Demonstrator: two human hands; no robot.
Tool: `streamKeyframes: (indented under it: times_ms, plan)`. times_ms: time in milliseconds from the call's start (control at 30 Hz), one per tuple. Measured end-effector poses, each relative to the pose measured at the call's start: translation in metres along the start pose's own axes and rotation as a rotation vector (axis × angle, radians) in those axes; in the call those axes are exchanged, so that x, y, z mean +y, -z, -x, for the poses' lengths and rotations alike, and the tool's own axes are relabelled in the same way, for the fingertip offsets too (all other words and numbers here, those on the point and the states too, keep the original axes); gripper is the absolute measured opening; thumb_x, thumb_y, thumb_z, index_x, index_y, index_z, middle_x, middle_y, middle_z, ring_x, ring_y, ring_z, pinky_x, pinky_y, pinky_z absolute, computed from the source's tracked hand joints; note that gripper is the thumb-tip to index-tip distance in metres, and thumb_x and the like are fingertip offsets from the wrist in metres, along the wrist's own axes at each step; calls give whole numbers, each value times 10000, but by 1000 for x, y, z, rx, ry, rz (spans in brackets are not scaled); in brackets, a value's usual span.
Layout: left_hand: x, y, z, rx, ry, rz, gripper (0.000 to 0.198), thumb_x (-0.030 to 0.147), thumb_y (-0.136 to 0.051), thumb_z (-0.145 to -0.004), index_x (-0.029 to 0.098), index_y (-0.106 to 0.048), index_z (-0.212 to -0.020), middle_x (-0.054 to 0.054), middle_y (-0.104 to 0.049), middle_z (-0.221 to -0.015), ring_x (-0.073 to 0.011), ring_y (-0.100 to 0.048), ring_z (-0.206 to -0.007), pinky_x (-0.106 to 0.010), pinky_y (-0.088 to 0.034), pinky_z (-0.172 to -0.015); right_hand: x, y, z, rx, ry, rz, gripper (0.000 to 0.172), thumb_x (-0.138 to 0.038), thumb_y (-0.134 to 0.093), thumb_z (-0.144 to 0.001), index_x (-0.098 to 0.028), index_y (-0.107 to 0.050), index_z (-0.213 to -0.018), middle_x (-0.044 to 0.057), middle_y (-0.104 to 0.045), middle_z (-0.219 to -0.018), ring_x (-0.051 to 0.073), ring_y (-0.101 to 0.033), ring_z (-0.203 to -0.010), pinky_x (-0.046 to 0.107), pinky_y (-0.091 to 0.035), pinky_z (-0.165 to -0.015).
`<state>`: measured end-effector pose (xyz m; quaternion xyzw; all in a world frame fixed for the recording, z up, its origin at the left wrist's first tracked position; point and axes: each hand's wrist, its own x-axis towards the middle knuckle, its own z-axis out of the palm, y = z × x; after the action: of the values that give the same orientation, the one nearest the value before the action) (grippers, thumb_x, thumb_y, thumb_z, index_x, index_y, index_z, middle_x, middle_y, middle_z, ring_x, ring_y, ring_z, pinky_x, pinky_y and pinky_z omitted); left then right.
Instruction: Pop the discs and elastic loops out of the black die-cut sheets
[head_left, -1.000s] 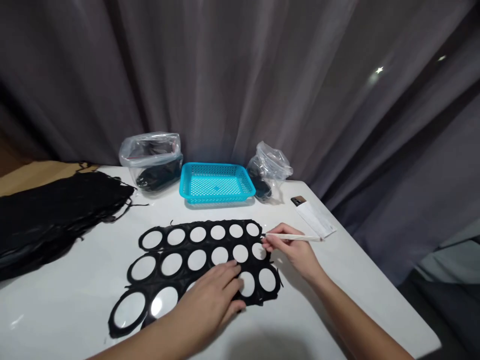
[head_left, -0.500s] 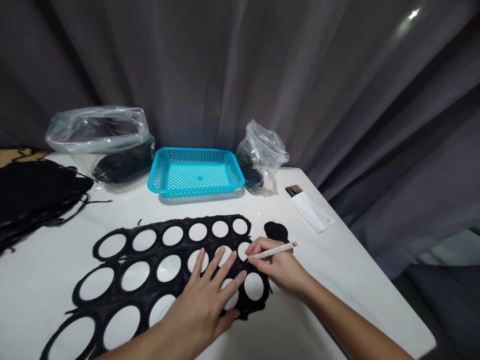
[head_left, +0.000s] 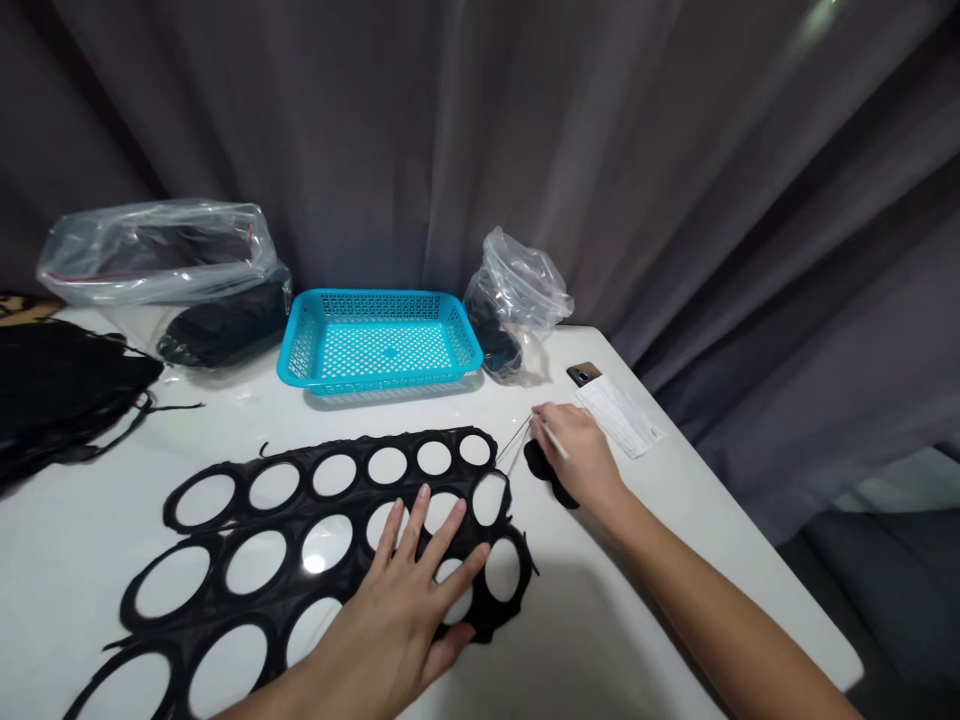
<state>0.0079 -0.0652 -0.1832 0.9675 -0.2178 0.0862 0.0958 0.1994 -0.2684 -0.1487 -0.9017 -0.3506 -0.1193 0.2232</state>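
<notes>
A black sheet (head_left: 360,570) with rows of round holes lies flat on the white table. My left hand (head_left: 409,600) rests on it palm down, fingers spread. To the right of the sheet, my right hand (head_left: 577,455) is closed around a slim white pen-like tool (head_left: 555,440); its exact kind I cannot make out. Thin dark strands (head_left: 516,438) stretch taut from the sheet's right edge to my right fingertips. Black round pieces (head_left: 537,460) lie beneath and beside this hand, partly covered by it.
A blue plastic basket (head_left: 381,384) stands at the back, between a large clear bag (head_left: 157,255) with black contents and a smaller clear bag (head_left: 525,280). A black fabric heap (head_left: 67,400) lies at left. Near the right edge are a phone (head_left: 583,373) and a white folded sheet (head_left: 621,415).
My right hand has moved up and right, away from the sheet's hole, drawing out thin strands. My left hand stays spread on the sheet. The view has shifted slightly.
</notes>
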Motion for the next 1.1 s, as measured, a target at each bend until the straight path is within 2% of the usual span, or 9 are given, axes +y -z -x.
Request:
streamKeyframes:
  times_ms: [67,200,300,367,433,567,700,833,1100]
  plan:
    - [-3,0,-2,-3,-4,16,751,351,-712,-842,321,-391,-1521,-109,-254,-1619,-509,-143,-1460,-735,-288,-1049,4,-3,-14,15,-80,-85,168,-217,-462,-966,-201,-516,-808,91,-706,-921,243,-631,-823,370,-457,-762]
    - [-9,7,-17,-52,20,59,735,520,-763,-802,340,-482,-1458,-123,-425,-1524,-490,-349,-1385,-734,-292,-1048,3,-11,-22,-103,-130,-323,157,-250,-478,-949,-219,-519,-801,30,-717,-902,183,-646,-754,292,-460,-688]
    - [-11,16,-28,-144,63,41,727,512,-799,-772,320,-530,-1421,-161,-448,-1504,-477,-461,-1311,-701,-354,-1025,19,-8,-27,42,-198,-242,161,-294,-481,-934,-226,-514,-792,58,-704,-889,210,-627,-742,322,-444,-695]
    - [-11,18,-30,-161,55,39,722,486,-800,-777,315,-527,-1424,-182,-420,-1522,-487,-439,-1329,-710,-349,-1022,32,-3,-32,135,-245,-182,174,-308,-478,-930,-231,-497,-775,64,-701,-891,214,-606,-719,333,-426,-683]
    - [-13,16,-26,-144,27,53,739,451,-789,-790,312,-493,-1453,-198,-392,-1536,-496,-373,-1377,-724,-320,-1033,35,1,-35,111,-269,-238,173,-316,-487,-925,-230,-521,-779,56,-704,-886,211,-601,-719,331,-424,-684]
    - [-16,7,-17,-95,-56,123,821,542,-767,-790,334,-418,-1504,-197,-306,-1582,-486,-218,-1457,-732,-291,-1052,8,-5,-30,-211,-234,-597,155,-309,-550,-903,-212,-610,-798,35,-720,-887,204,-645,-836,309,-461,-752]
    - [-16,-1,-18,-65,-31,169,793,555,-706,-853,352,-354,-1534,-153,-249,-1618,-422,-220,-1478,-679,-312,-1086,-20,-16,-18,-437,-162,-721,103,-239,-583,-890,-208,-653,-821,15,-731,-963,180,-658,-895,287,-473,-799]
    - [-13,-9,-19,-30,0,144,729,447,-704,-879,328,-381,-1522,-137,-239,-1625,-418,-197,-1485,-681,-272,-1107,-22,-18,-13,-431,-147,-678,94,-215,-597,-888,-208,-656,-815,7,-731,-948,174,-658,-875,284,-475,-789]
    - [-12,-15,-15,-35,-7,120,798,366,-721,-838,334,-342,-1539,-135,-186,-1640,-402,-135,-1504,-687,-235,-1120,-15,-23,-12,-374,-42,-633,109,-179,-598,-908,-212,-646,-815,4,-715,-957,162,-654,-889,277,-477,-796]
